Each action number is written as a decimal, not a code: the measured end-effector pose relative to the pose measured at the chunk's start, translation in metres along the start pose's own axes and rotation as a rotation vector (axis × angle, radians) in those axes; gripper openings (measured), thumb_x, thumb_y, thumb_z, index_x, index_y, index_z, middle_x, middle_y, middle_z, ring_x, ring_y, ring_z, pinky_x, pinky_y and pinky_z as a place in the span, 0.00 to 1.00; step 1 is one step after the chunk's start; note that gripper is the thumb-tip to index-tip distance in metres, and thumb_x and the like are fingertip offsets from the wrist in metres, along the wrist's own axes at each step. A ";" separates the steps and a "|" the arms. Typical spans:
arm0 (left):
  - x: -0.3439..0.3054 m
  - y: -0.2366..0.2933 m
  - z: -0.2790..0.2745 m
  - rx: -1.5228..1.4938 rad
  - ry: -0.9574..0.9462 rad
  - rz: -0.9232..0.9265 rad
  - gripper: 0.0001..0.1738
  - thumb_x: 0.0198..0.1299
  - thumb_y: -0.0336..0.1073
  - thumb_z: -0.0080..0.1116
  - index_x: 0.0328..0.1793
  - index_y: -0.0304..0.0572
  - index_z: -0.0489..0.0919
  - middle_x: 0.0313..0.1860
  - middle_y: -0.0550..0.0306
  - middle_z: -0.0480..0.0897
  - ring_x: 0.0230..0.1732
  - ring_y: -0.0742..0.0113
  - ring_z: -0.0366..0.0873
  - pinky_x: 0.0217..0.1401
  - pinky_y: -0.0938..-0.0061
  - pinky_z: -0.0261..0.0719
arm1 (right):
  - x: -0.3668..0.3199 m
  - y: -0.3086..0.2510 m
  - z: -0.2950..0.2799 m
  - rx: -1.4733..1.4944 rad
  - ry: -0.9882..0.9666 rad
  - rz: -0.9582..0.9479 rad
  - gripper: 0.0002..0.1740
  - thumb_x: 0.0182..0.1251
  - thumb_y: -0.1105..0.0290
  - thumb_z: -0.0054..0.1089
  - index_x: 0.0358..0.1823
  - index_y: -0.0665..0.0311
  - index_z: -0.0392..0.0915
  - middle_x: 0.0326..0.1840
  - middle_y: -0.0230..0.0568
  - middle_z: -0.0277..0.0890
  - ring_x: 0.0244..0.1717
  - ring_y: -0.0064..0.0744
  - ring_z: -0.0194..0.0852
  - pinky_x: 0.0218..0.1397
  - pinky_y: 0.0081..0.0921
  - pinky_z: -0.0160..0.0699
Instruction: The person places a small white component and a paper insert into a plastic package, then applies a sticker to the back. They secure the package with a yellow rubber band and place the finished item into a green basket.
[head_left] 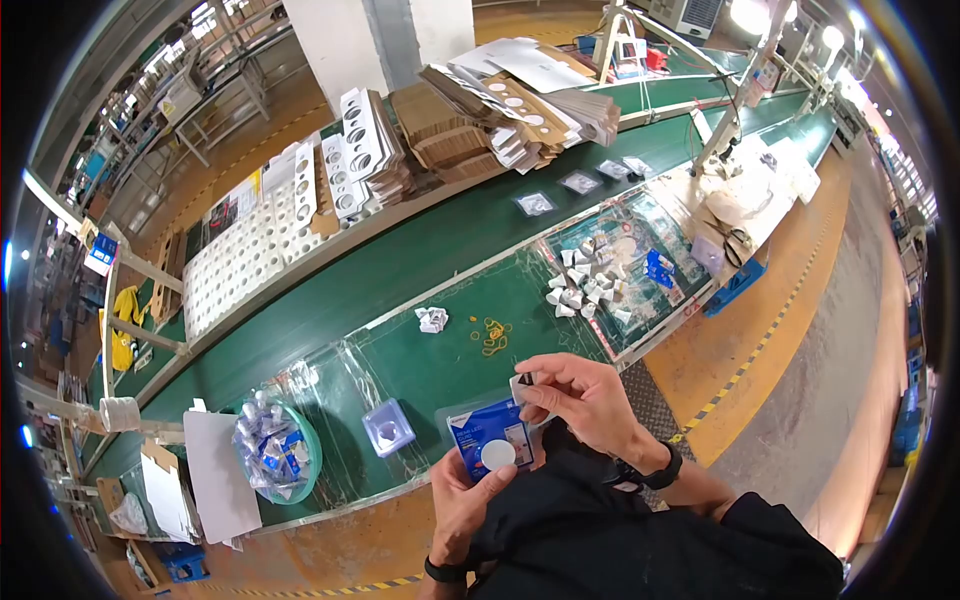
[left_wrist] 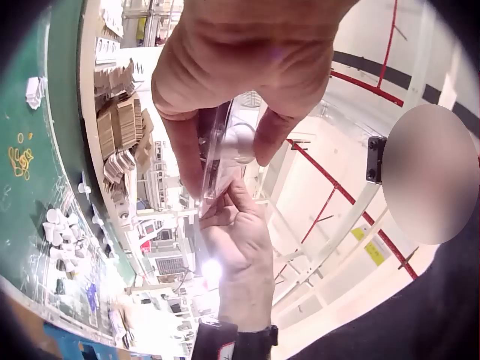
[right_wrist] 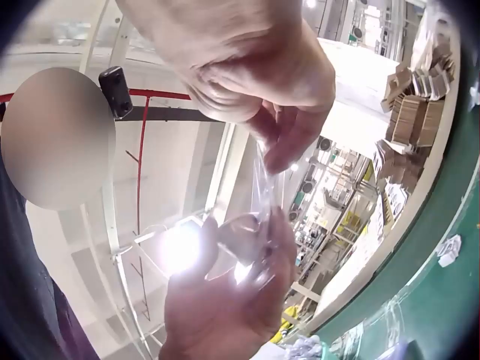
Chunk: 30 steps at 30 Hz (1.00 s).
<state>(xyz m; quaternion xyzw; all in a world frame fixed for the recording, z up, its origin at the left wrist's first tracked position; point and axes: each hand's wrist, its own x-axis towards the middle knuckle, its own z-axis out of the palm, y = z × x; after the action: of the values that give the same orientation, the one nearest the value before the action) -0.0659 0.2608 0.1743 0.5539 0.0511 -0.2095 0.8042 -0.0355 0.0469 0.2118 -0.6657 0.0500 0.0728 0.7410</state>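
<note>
A clear blister pack with a blue printed card (head_left: 478, 428) and a round white piece (head_left: 498, 455) is held up over the near edge of the bench. My left hand (head_left: 460, 508) grips its lower end, thumb beside the round piece. At the top corner my right hand (head_left: 592, 402) pinches the pack's clear plastic edge between thumb and fingers. In the right wrist view the thin plastic (right_wrist: 264, 187) runs from those fingertips down to the left hand (right_wrist: 225, 315). The left wrist view shows the pack edge-on, with the right hand (left_wrist: 244, 236) at its far end.
On the green bench lie yellow rubber bands (head_left: 492, 338), a crumpled white piece (head_left: 432, 319), a pile of white cone-shaped parts (head_left: 580, 285) and a clear plastic tray (head_left: 388, 428). A green basket (head_left: 312, 462) of packs stands left. Cardboard stacks (head_left: 435, 125) line the conveyor's far side.
</note>
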 end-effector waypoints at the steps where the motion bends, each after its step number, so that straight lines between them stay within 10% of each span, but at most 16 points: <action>1: 0.000 0.000 -0.001 0.007 0.005 -0.007 0.24 0.57 0.31 0.79 0.57 0.31 0.83 0.50 0.56 0.88 0.50 0.71 0.85 0.60 0.72 0.82 | 0.000 0.002 0.001 -0.073 -0.006 -0.077 0.14 0.78 0.77 0.60 0.61 0.67 0.80 0.45 0.40 0.85 0.42 0.23 0.86 0.44 0.20 0.86; 9: -0.002 -0.006 -0.010 -0.030 -0.049 -0.068 0.25 0.57 0.33 0.79 0.58 0.30 0.82 0.50 0.55 0.88 0.50 0.69 0.85 0.59 0.71 0.83 | 0.010 0.016 -0.005 -0.124 -0.066 -0.041 0.15 0.74 0.77 0.65 0.60 0.64 0.83 0.39 0.34 0.80 0.33 0.19 0.80 0.38 0.17 0.78; 22: 0.006 -0.015 -0.018 -0.203 -0.148 -0.198 0.28 0.55 0.33 0.80 0.60 0.31 0.81 0.50 0.55 0.88 0.50 0.69 0.86 0.59 0.69 0.85 | 0.023 0.037 -0.019 -0.450 -0.363 -0.473 0.12 0.66 0.72 0.73 0.50 0.57 0.90 0.63 0.42 0.77 0.62 0.37 0.75 0.65 0.33 0.75; 30: 0.015 -0.013 -0.013 -0.259 -0.191 -0.225 0.28 0.56 0.31 0.79 0.61 0.31 0.81 0.51 0.54 0.88 0.51 0.69 0.86 0.60 0.70 0.85 | 0.014 0.030 -0.024 -0.222 -0.347 -0.198 0.10 0.71 0.74 0.67 0.51 0.58 0.90 0.64 0.45 0.79 0.62 0.41 0.78 0.65 0.35 0.77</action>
<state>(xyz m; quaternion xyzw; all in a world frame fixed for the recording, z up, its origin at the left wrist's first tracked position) -0.0555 0.2650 0.1533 0.4142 0.0627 -0.3412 0.8415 -0.0266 0.0264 0.1771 -0.7222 -0.1519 0.1182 0.6644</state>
